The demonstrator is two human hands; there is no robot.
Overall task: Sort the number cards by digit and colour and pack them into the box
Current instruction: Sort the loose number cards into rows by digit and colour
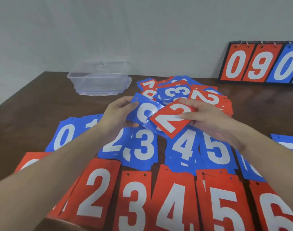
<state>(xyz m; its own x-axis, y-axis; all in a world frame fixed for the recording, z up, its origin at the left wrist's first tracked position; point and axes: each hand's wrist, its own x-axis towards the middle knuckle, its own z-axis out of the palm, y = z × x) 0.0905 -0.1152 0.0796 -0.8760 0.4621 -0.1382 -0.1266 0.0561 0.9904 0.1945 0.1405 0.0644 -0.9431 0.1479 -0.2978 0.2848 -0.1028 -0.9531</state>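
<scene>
- The clear plastic box (99,82) stands open at the far left of the brown table (34,104), well apart from the cards, with its lid seemingly underneath it.
- A row of blue stacks (143,145) runs across the middle of the table, showing 0, 1, 2, 3, 4 and 5 in white digits; the 1 and 2 are partly hidden by the left forearm.
- Nearer the person lies a row of red stacks (172,200), showing 2, 3, 4, 5 and 6; each card has two small holes along its top edge.
- The left hand (116,114) reaches in from the lower left, palm turned inward, and pinches a blue card (145,112) by its left end, thumb on top and fingers beneath; its digit is partly covered and cannot be read for certain.
- The right hand (207,117) comes in from the lower right and grips a red 2 card (172,118), thumb across its face and fingers behind. This card is tilted and overlaps the blue one.
- Behind both hands sits an unsorted heap (184,92) of mixed red and blue cards.
- At the far right a flip scoreboard (259,64) leans against the wall, reading 0, 9, 0.
</scene>
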